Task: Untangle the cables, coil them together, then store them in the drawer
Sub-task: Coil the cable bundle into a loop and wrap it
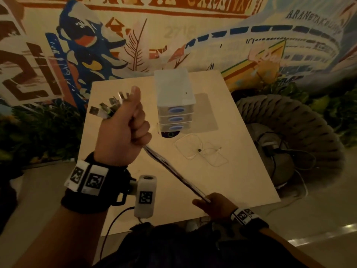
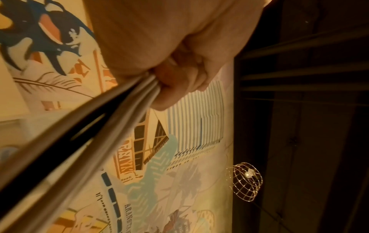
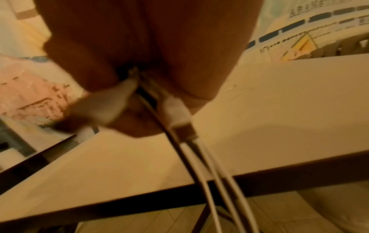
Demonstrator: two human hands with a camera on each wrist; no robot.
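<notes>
My left hand is raised over the table, its fist gripping a bundle of white and black cables. Several USB plugs fan out above the fist. The bundle runs taut down to my right hand at the table's near edge, which pinches its other end. In the left wrist view the cables leave the curled fingers. In the right wrist view plugs and cables hang from the closed hand. A loose white cable lies on the table. A small white drawer unit stands behind it, drawers closed.
The light wooden table has its right and near edges close by. A thick rope-woven seat with other cables on it sits to the right. A painted mural wall stands behind. A wrist camera hangs under my left wrist.
</notes>
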